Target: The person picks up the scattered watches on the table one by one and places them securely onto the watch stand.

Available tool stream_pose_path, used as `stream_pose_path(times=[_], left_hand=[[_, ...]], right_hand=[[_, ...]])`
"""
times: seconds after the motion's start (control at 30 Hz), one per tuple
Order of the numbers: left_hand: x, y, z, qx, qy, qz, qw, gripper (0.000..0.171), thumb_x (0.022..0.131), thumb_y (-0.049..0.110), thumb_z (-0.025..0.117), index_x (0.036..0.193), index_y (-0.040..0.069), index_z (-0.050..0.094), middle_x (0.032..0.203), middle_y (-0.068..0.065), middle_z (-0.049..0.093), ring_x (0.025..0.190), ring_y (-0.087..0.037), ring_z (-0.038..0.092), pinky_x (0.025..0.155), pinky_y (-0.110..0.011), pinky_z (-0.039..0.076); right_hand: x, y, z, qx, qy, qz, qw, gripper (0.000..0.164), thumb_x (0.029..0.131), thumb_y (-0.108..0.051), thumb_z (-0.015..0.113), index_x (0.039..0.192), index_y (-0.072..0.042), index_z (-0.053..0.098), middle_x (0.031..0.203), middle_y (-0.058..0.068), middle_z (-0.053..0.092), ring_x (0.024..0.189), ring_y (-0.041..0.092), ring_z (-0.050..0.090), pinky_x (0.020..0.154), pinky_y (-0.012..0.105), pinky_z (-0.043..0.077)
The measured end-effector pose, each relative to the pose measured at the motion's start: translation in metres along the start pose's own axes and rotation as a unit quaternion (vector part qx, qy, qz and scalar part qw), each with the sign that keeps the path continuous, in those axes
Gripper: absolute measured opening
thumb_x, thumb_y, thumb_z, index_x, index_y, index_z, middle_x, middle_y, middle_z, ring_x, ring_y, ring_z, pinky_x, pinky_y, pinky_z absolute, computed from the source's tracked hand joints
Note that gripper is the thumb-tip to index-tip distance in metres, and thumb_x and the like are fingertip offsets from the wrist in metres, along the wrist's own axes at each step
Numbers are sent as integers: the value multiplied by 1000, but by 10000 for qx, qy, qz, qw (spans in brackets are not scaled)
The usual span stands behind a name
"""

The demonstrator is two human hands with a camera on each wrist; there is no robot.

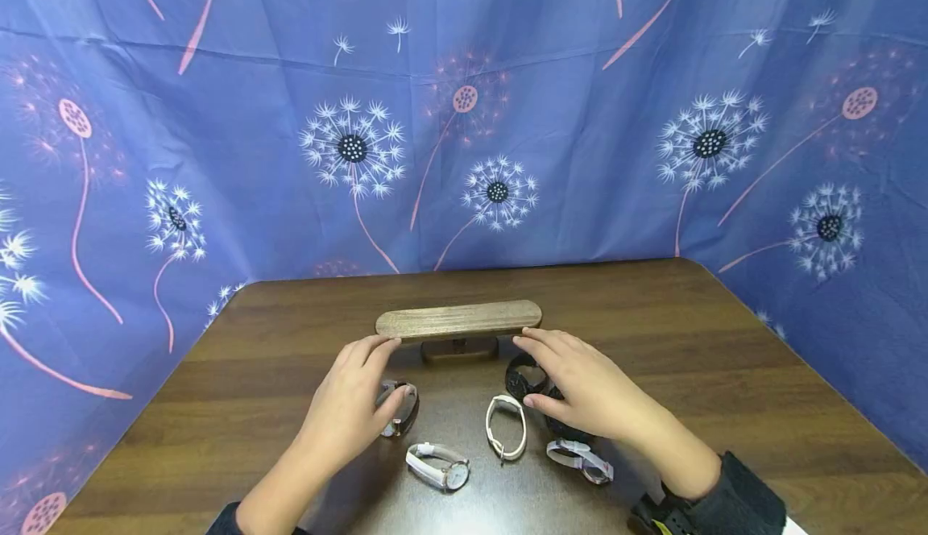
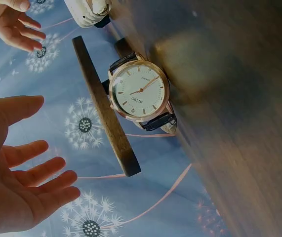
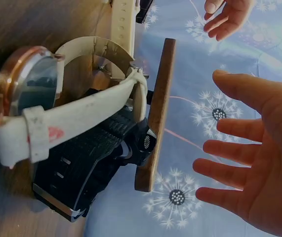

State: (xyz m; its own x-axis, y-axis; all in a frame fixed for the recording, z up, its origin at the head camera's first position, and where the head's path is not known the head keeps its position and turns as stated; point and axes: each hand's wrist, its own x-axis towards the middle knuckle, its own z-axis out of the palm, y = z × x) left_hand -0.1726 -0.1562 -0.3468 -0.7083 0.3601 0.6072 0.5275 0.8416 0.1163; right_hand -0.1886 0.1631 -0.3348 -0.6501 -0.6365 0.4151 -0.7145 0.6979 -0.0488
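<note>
A wooden watch stand [image 1: 458,321] with a rounded top bar stands upright on the table. My left hand [image 1: 348,406] hovers left of it, fingers spread and empty, above a dark-strapped watch [image 1: 409,410] with a white dial [image 2: 140,91]. My right hand [image 1: 580,382] hovers at the other side with relaxed fingers, over black watches [image 1: 524,378] that it partly hides. Between the hands lies a cream-strapped watch [image 1: 505,429]. Nearer me are a white-strapped watch with a round dial [image 1: 438,467] and another pale-strapped watch [image 1: 582,461]. In both wrist views the hands look apart from the stand.
The brown wooden table [image 1: 254,358] has a blue dandelion-print cloth [image 1: 580,156] hanging behind it and at its sides. Several watches lie close together on the near half, in front of the stand.
</note>
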Motion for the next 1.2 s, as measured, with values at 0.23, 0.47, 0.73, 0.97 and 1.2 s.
stream_pose_path(times=[0.23, 0.47, 0.73, 0.97, 1.2], left_hand=[[0, 6, 0, 121, -132, -212, 9996, 37, 77, 22, 83, 106, 4, 69, 101, -8, 70, 91, -28, 68, 78, -43, 57], [-1, 11, -1, 43, -366, -409, 9985, 18, 79, 23, 81, 89, 11, 72, 85, 0, 70, 76, -20, 69, 64, -38, 56], [0, 13, -3, -40, -439, -321, 9985, 15, 80, 22, 81, 86, 11, 73, 81, 0, 70, 68, -14, 65, 58, -28, 53], [0, 18, -4, -248, -641, -422, 9967, 10, 80, 22, 80, 82, 15, 72, 73, 8, 64, 62, -4, 56, 54, -23, 48], [4, 26, 1, -859, -1004, -246, 9909, 9, 82, 21, 78, 83, 14, 72, 73, 10, 65, 64, -2, 59, 58, -20, 50]], right_hand=[[1, -1, 1, 153, 106, -445, 9988, 49, 81, -25, 80, 121, -4, 63, 124, 11, 61, 113, 26, 58, 94, 44, 50], [-1, -2, 4, 314, 324, -944, 9945, 32, 76, -15, 83, 104, -7, 68, 103, 0, 66, 95, 16, 63, 81, 33, 55], [-2, -7, 0, 424, 144, -987, 9941, 30, 75, -12, 83, 101, -9, 69, 98, -2, 65, 89, 12, 63, 76, 29, 55], [-3, -9, -1, 275, -448, -1327, 9898, 26, 73, -10, 83, 95, -12, 68, 89, -6, 61, 80, 4, 56, 68, 23, 53], [-1, -8, -1, 223, -866, -1239, 9883, 21, 74, -9, 82, 89, -10, 66, 83, -6, 58, 73, 2, 50, 64, 20, 51]])
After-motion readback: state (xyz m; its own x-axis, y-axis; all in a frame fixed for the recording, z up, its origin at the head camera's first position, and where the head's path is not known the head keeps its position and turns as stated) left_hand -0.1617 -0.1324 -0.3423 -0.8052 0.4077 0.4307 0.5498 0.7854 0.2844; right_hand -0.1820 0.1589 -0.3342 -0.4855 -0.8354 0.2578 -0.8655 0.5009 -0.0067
